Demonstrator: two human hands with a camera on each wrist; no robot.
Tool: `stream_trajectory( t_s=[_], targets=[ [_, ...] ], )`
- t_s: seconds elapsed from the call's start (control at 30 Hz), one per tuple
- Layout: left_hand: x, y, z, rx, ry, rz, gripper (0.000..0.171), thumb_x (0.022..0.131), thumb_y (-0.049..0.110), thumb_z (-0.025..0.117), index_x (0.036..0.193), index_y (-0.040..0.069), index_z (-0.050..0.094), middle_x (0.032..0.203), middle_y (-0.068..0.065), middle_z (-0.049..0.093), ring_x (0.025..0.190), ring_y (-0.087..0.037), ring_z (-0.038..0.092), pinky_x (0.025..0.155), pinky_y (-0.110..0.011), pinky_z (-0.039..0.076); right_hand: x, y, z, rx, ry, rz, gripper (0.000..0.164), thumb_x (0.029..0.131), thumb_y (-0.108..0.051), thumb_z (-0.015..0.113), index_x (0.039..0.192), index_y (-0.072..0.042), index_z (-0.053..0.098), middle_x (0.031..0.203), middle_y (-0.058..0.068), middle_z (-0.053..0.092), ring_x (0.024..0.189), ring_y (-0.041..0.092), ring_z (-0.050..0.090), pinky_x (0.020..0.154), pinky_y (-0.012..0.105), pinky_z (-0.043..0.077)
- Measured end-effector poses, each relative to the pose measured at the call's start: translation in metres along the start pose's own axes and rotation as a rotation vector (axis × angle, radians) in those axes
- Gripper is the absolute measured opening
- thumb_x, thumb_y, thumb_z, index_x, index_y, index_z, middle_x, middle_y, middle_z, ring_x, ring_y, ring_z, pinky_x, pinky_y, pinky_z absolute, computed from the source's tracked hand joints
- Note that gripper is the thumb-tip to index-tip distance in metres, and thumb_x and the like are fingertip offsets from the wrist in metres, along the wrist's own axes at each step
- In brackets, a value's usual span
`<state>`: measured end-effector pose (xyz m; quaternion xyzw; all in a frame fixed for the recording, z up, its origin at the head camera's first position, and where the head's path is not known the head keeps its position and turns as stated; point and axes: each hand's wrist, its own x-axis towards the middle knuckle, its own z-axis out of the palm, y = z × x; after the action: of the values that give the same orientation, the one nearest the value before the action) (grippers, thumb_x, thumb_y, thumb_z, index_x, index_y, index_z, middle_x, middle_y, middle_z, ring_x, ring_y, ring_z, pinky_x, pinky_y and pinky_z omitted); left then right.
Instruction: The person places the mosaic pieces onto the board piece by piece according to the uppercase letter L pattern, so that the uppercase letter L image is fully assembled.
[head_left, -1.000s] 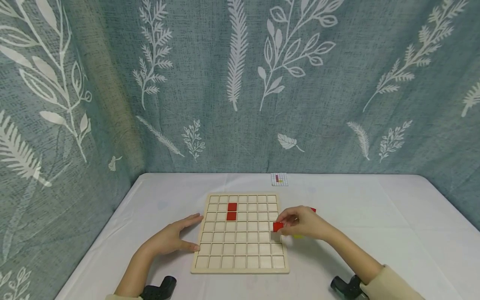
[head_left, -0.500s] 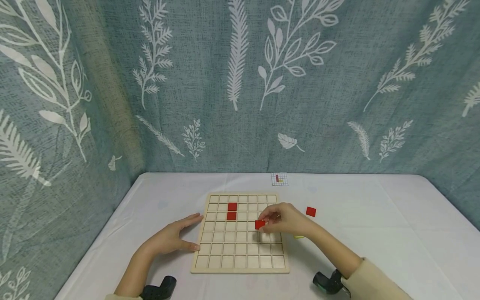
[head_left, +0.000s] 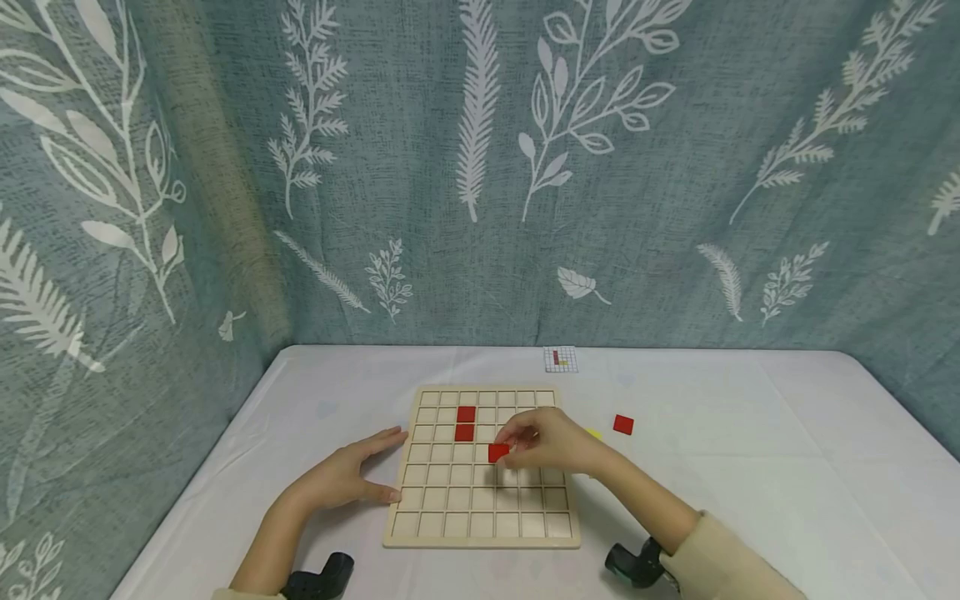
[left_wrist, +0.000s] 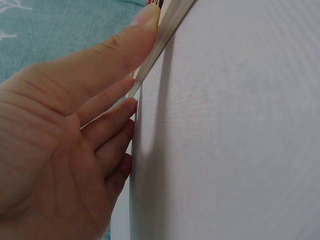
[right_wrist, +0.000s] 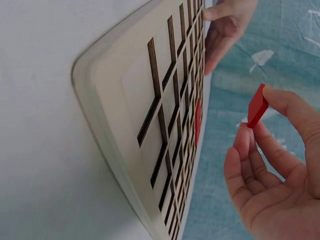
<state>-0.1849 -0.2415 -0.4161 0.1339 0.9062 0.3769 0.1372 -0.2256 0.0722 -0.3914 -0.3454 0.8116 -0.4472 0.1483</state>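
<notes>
A cream grid board with square recesses lies on the table. Two red square tiles sit one below the other in its upper part. Over the board's middle, my right hand pinches another red square tile between thumb and fingers; the right wrist view shows this tile raised above the grid. At the board's left edge rests my left hand, fingers extended and thumb spread. In the left wrist view its thumb and fingertips meet the board's side.
To the right of the board lies a loose red tile, with a yellow piece partly hidden behind the right hand. A small printed grid card lies at the table's back edge. A patterned curtain hangs behind.
My right hand has moved left from the board's right edge to its middle, carrying the red tile. The loose red tile at right has come into full view. My left hand stays put.
</notes>
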Motion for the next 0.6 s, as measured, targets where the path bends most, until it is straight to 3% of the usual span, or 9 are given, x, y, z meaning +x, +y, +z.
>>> stream_trajectory(
  t_s=[0.6],
  targets=[
    [0.000, 0.001, 0.001, -0.003, 0.011, -0.030, 0.089, 0.063, 0.033, 0.082, 0.138, 0.006, 0.043, 0.147, -0.021, 0.029, 0.135, -0.045, 0.021, 0.104, -0.062, 0.021, 0.026, -0.011, 0.015, -0.104, 0.006, -0.024, 0.018, 0.077, -0.017, 0.073, 0.093, -0.009, 0.069, 0.078, -0.005, 0.065, 0.068, 0.004, 0.054, 0.064, 0.020, 0.048]
  ],
)
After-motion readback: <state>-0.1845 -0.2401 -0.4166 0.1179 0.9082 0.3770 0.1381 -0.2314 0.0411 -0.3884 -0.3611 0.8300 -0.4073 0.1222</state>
